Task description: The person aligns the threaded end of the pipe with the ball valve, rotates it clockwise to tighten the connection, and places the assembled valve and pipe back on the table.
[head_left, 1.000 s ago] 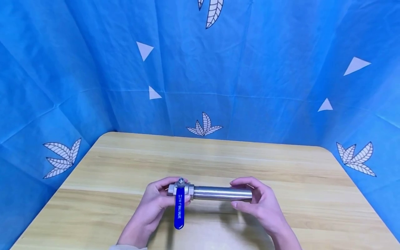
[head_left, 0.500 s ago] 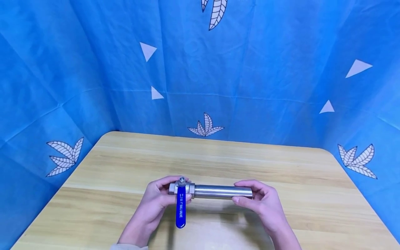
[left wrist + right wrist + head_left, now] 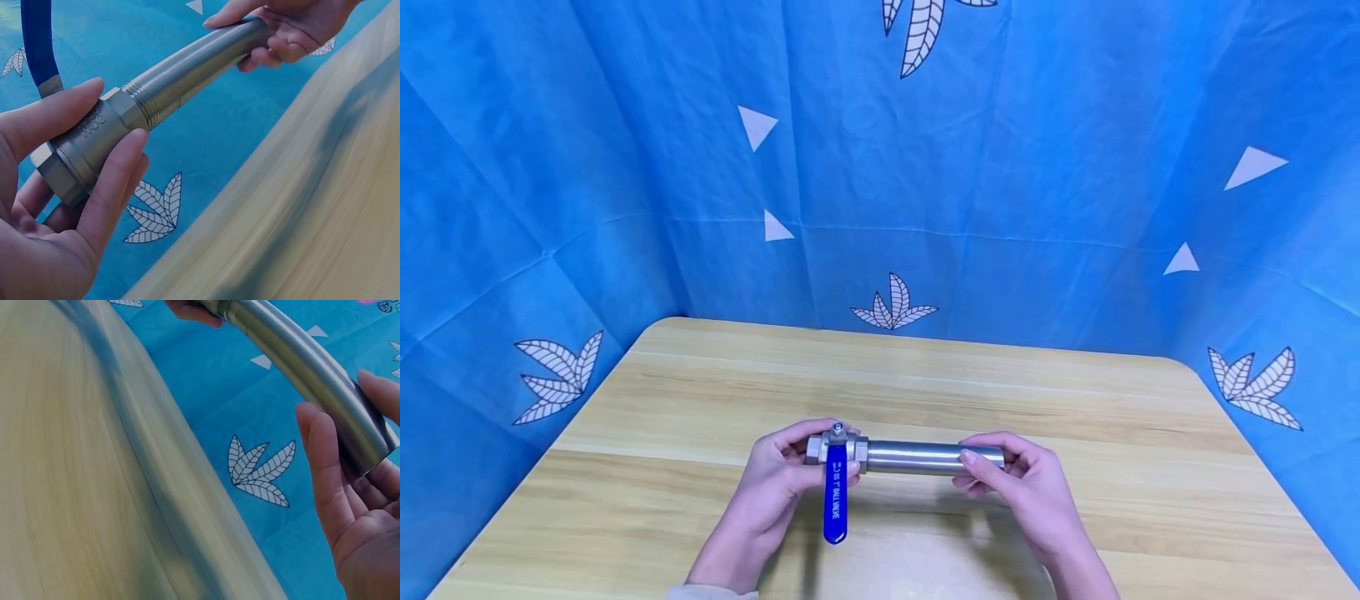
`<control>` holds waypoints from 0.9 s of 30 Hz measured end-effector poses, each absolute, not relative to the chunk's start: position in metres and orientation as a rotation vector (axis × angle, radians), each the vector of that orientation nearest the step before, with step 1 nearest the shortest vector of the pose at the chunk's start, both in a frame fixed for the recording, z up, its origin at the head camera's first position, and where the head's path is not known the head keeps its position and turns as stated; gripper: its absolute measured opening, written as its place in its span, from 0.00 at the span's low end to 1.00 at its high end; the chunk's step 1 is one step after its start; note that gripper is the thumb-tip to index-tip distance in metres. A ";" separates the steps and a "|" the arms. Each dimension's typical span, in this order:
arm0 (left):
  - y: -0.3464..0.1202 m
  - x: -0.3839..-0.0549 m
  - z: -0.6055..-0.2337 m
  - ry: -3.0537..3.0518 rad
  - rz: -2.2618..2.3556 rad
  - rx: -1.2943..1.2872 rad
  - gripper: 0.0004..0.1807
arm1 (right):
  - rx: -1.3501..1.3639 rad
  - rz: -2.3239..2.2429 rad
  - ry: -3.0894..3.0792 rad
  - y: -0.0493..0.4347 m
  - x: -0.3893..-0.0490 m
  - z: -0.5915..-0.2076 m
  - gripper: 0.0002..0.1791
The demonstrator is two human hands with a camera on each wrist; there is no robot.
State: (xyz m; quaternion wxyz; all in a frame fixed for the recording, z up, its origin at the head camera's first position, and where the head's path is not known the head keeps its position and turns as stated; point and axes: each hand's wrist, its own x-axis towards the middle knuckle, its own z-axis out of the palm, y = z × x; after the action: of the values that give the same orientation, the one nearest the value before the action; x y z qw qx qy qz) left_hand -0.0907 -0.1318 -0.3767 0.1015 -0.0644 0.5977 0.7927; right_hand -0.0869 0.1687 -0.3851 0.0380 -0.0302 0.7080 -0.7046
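Note:
A steel ball valve [image 3: 94, 134] with a long blue lever handle [image 3: 836, 500] is held above the table by my left hand [image 3: 775, 483], its thumb and fingers around the valve body. The lever points toward me and carries white "BALL VALVE" lettering. Into the valve's right side runs a straight metal pipe [image 3: 913, 457]; some thread shows at the joint in the left wrist view. My right hand [image 3: 1026, 487] grips the pipe near its free end, thumb on the near upper side and fingers behind and beneath. The valve's left end is partly hidden by my left fingers.
A light wood table [image 3: 700, 392] with rounded far corners lies below both hands, and their shadows fall on it. Blue cloth [image 3: 880, 167] with white leaf and triangle prints hangs behind and along both sides.
My right thumb has moved up over the pipe from its near lower side, and my right fingertips now show beneath it. My left hand keeps its hold on the valve.

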 end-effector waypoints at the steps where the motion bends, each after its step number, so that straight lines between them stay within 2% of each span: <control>1: -0.132 -0.091 -0.377 1.754 2.347 -0.200 0.35 | -0.106 -2.166 2.165 0.169 -0.087 -0.385 0.16; 9: -0.133 -0.091 -0.378 1.671 2.396 -0.209 0.37 | -0.288 -2.176 2.198 0.169 -0.084 -0.385 0.27; 16: -0.134 -0.091 -0.378 1.687 2.368 -0.179 0.36 | -0.206 -2.189 2.252 0.169 -0.084 -0.384 0.24; 20: -0.134 -0.090 -0.377 1.709 2.352 -0.169 0.37 | -0.158 -2.197 2.221 0.169 -0.084 -0.385 0.19; 27: -0.133 -0.090 -0.377 1.693 2.372 -0.181 0.33 | -0.132 -2.182 2.198 0.168 -0.086 -0.385 0.15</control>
State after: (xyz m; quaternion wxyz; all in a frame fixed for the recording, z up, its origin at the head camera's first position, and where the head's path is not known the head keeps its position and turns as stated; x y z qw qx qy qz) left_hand -0.0903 -0.1334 -0.3767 0.1105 -0.0617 0.5762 0.8075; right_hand -0.0857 0.1677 -0.3853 0.0208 -0.0425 0.7090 -0.7036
